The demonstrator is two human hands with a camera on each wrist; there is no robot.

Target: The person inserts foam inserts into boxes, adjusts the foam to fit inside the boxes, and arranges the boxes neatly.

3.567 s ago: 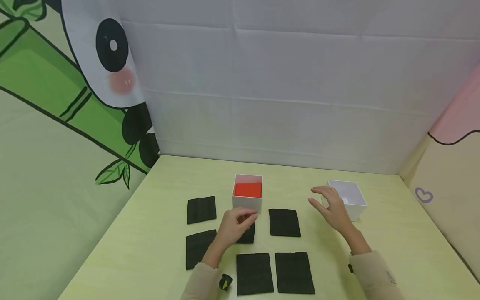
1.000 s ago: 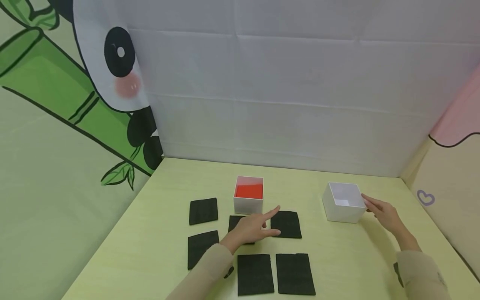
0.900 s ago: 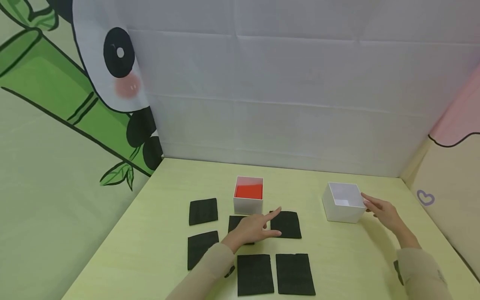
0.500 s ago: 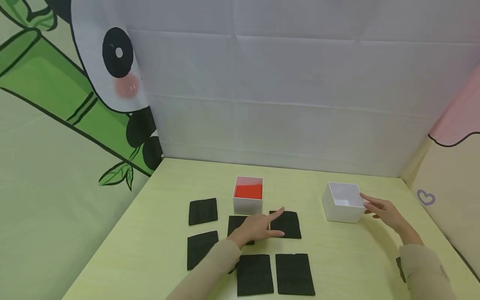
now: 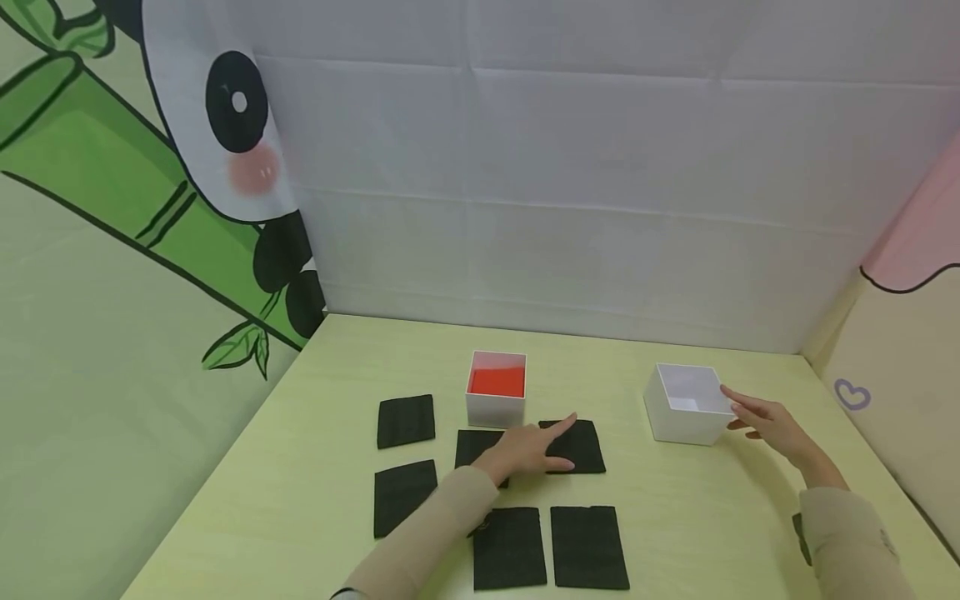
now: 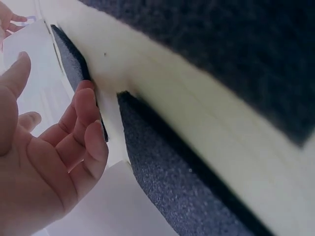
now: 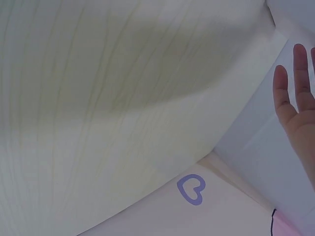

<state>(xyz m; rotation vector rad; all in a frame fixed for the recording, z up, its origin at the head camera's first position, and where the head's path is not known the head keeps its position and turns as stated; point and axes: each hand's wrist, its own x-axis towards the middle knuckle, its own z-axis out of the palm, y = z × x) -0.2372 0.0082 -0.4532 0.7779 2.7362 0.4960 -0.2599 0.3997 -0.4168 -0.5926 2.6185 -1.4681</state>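
My left hand (image 5: 525, 448) hovers over or touches a black foam square (image 5: 581, 446), with index finger and thumb extended across it. In the left wrist view the other fingers of that hand (image 6: 54, 162) are loosely bent beside the foam's edge, and nothing is gripped. Contact with the foam cannot be told for certain. My right hand (image 5: 772, 425) is at the right side of a white box (image 5: 686, 425), fingers extended, with the index fingertip at the rim. Only part of the right hand (image 7: 300, 108) shows in the right wrist view.
A second white box (image 5: 495, 411) holds a red piece (image 5: 497, 382) behind the squares. Several more black foam squares lie flat on the table (image 5: 300, 467), such as a front one (image 5: 590, 547) and a far-left one (image 5: 405, 421). A white backdrop (image 5: 585, 208) rises behind.
From above the middle square, my left hand has reached right over the right-hand square. The right hand went from the white box's left side to its right side, then stayed there.
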